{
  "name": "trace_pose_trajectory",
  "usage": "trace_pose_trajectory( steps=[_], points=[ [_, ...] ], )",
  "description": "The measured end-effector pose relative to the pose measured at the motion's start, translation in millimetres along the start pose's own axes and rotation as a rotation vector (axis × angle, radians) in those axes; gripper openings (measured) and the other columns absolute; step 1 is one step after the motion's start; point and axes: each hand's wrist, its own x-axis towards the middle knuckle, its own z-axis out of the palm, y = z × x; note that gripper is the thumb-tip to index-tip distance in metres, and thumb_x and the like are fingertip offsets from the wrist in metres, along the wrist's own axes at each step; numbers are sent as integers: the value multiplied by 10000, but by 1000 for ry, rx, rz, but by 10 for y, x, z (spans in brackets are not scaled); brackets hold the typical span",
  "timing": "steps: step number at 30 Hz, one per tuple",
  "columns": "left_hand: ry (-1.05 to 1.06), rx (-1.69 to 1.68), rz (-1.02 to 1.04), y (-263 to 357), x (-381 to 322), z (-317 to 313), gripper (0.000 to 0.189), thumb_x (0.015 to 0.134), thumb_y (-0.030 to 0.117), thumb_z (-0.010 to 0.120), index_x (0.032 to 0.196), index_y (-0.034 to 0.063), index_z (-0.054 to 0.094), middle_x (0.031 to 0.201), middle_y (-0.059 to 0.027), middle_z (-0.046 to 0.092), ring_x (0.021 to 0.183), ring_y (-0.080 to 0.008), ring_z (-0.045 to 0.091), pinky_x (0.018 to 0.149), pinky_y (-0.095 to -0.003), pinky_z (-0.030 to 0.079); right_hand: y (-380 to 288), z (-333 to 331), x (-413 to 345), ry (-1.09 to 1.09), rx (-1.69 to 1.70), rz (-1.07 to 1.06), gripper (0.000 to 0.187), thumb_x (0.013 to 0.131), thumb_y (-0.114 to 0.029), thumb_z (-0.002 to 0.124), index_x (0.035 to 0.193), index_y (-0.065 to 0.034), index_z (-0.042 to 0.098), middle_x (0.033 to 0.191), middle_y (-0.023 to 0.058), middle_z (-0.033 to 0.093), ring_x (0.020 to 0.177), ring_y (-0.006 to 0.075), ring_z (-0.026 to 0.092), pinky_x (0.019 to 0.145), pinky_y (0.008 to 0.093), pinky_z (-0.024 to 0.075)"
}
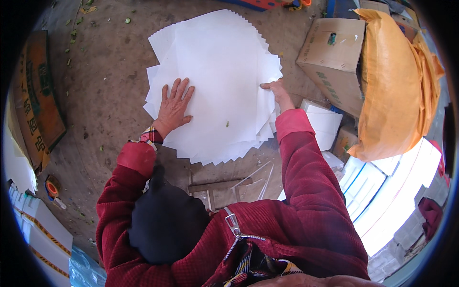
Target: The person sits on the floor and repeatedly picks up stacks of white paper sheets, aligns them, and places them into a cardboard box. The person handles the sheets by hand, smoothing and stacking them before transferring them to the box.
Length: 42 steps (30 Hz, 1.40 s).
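A broad stack of white paper sheets (218, 75) lies in front of me, its sheets fanned round so that their corners make a jagged rim. My left hand (174, 106) rests palm down on the left part of the top sheet, fingers spread. At the right edge of the stack, my right hand (278, 91) has its thumb on top of the sheets; its other fingers are mostly hidden at or below the edge. A small green leaf scrap (227, 123) lies on the paper near the front.
At right stand a cardboard box (330, 61), a full orange woven sack (391, 86) and white foam boxes (376, 186). Left are a flattened carton (41, 97), a tape roll (52, 188) and taped white boxes (46, 229). A wooden frame (220, 185) is below the paper.
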Motion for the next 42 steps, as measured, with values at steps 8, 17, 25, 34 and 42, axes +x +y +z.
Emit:
trace_pose_trajectory(
  steps=[8, 17, 25, 34, 42],
  points=[
    [0, 16, -1, 2, 2, 23, 992, 577, 357, 825, 1415, 121, 348, 1521, -125, 193, 1416, -318, 151, 1088, -576, 181, -1011, 117, 6, 197, -686, -560, 721, 603, -293, 787, 1239, -58, 540, 1250, 158, 543, 1182, 305, 504, 969, 409, 414],
    [10, -15, 2, -28, 3, 56, 1012, 571, 351, 829, 1424, 138, 327, 1525, -117, 188, 1421, -309, 143, 1097, -566, 145, -1697, 634, 336, 11, -962, -339, 767, 566, -426, 811, 1207, -104, 540, 1213, 129, 541, 1167, 281, 496, 977, 474, 358],
    [25, -29, 6, -31, -9, 68, 1007, 571, 344, 824, 1422, 135, 328, 1522, -116, 198, 1420, -307, 147, 1103, -559, 136, -1712, 767, 228, 179, -932, -609, 848, 569, -406, 808, 1315, -166, 483, 1313, 112, 463, 1240, 286, 423, 1019, 466, 334],
    [20, -18, 2, -21, -11, 49, 990, 579, 346, 808, 1420, 129, 332, 1524, -117, 200, 1420, -306, 145, 1102, -560, 146, -2140, 925, 150, 49, -1243, -762, 837, 521, -350, 823, 1290, -261, 503, 1289, 101, 468, 1255, 299, 399, 1000, 497, 329],
    [15, -27, 3, -38, -9, 65, 981, 581, 346, 795, 1421, 134, 335, 1526, -116, 198, 1424, -302, 137, 1103, -568, 137, -2123, 928, 208, 65, -1281, -721, 806, 489, -371, 836, 1228, -225, 550, 1242, 94, 494, 1218, 274, 438, 973, 482, 340]
  ],
)
